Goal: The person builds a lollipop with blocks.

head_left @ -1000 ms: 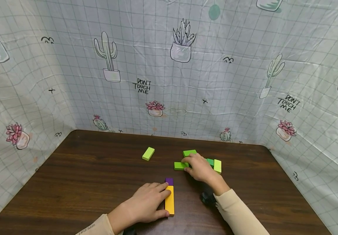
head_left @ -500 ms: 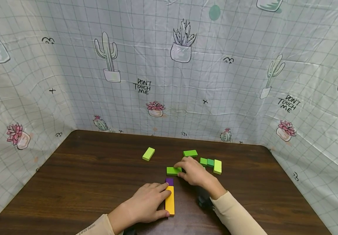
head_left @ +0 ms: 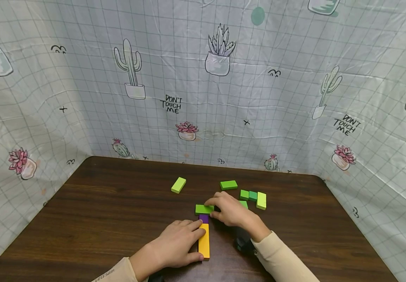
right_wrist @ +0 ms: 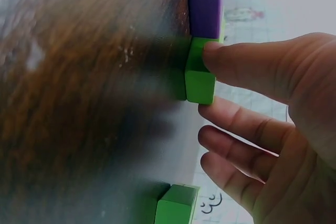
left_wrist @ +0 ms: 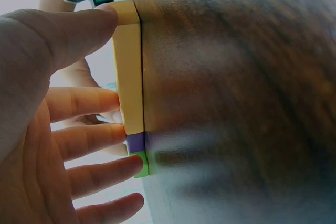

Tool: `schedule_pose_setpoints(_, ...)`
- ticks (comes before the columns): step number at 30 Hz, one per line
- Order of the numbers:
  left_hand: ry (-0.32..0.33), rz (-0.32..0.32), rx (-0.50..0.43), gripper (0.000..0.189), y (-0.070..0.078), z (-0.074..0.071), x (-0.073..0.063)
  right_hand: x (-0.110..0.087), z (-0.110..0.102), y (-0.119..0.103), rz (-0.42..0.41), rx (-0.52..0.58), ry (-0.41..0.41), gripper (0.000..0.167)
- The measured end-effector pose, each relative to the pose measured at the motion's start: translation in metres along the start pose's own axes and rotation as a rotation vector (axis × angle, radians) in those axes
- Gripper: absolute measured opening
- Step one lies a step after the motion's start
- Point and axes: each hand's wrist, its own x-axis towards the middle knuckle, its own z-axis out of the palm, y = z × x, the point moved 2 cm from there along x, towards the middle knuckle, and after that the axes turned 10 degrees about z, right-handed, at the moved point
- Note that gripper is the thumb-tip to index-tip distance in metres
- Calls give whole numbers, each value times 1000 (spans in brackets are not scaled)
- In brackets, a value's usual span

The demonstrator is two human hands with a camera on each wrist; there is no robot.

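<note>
A long yellow block [head_left: 204, 244] lies lengthwise on the table, with a small purple block [head_left: 204, 219] at its far end. My left hand [head_left: 176, 242] holds the yellow block from the left, thumb at its near end and fingertips near the purple one. Crosswise at the purple block's far side sits a green block [head_left: 202, 209], forming a T with the row. My right hand [head_left: 230, 209] pinches its right end between thumb and index finger. In the right wrist view the green block [right_wrist: 200, 85] meets the purple block [right_wrist: 205, 13], and the other fingers curl loosely.
A lime block [head_left: 179, 185] lies alone at the back. To the right are a green block [head_left: 228, 185], a row of small green [head_left: 244, 194], dark green [head_left: 253, 196] and lime blocks [head_left: 261, 200], and another green block [head_left: 244, 204] partly behind my right hand. A patterned curtain [head_left: 203, 149] borders the table.
My right hand has slid the green block left and toward me, up against the purple block. My left hand has stayed on the yellow block.
</note>
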Motion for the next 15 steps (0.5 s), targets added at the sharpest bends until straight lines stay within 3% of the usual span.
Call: schedule_pose_setpoints(15,19,6,15,61,1,0,0,0,1,1,-1,29,-29,29)
